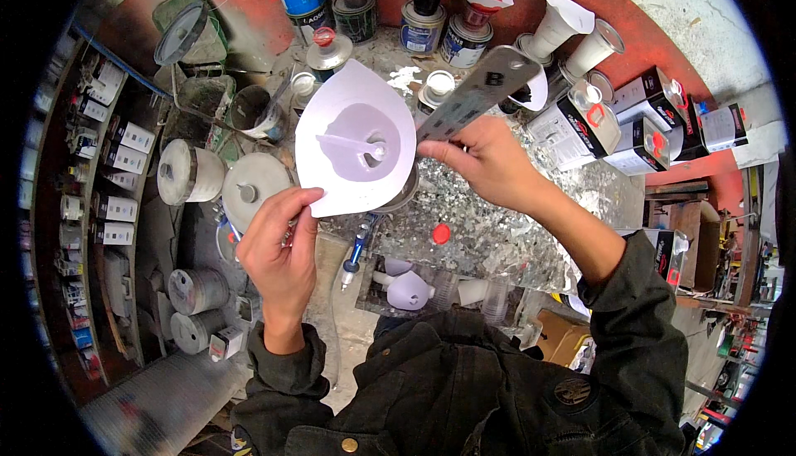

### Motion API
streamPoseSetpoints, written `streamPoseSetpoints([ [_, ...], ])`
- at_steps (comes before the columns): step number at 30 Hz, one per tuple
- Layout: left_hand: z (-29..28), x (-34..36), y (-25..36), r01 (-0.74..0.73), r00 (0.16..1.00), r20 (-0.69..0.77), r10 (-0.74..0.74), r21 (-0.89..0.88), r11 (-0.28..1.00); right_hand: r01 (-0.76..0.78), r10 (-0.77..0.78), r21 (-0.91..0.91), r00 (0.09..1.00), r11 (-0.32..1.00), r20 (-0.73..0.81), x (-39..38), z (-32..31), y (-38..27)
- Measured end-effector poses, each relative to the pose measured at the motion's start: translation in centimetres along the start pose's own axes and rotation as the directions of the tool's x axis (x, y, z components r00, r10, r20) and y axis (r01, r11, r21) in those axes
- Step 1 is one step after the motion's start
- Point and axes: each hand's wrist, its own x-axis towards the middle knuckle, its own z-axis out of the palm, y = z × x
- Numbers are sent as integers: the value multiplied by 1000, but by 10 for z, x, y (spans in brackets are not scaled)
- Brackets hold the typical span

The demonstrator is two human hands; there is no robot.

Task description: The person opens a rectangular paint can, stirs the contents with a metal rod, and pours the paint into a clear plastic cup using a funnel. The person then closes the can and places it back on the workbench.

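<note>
A white paper cone paint strainer [344, 196] is pinched at its near edge between the thumb and fingers of my left hand [279, 249]. Pale purple-grey wet paint [352, 153] coats its inside, with a small opening at the middle. My right hand [489, 162] is closed around the lower end of a flat metal mixing ruler [479, 95], which slants up to the right. The ruler's lower end lies beside the strainer's right edge; whether they touch, I cannot tell. Partly hidden under the strainer is a round metal cup [404, 196] on the bench.
The paint-spattered bench [514, 228] carries a red cap [440, 233] and a blue air fitting [356, 249] at its front edge. Several paint cans [421, 29] topped with strainers line the back. Rectangular solvent tins [576, 128] stand right, lidded tubs [189, 172] left.
</note>
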Motion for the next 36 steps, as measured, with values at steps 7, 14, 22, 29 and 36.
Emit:
streamPoseSetpoints([
  [7, 0, 1, 0, -41, 999, -9, 41, 10, 999, 13, -4, 111, 997, 994, -83, 2, 5, -1],
  [14, -2, -1, -3, -22, 1000, 12, 22, 8, 1000, -28, 27, 94, 1000, 995, 13, -2, 6, -1],
  [22, -2, -1, 0, -22, 1000, -7, 23, 10, 1000, 1, 1, -26, 999, 1000, 44, -3, 3, -2],
  [29, -2, -1, 3, -46, 999, -6, 46, 19, 999, 49, -42, 55, 991, 997, -127, 0, 9, 0],
  [36, 0, 0, 2, -63, 998, -5, 64, 26, 998, -13, 14, 11, 996, 1000, -91, -3, 12, 13],
])
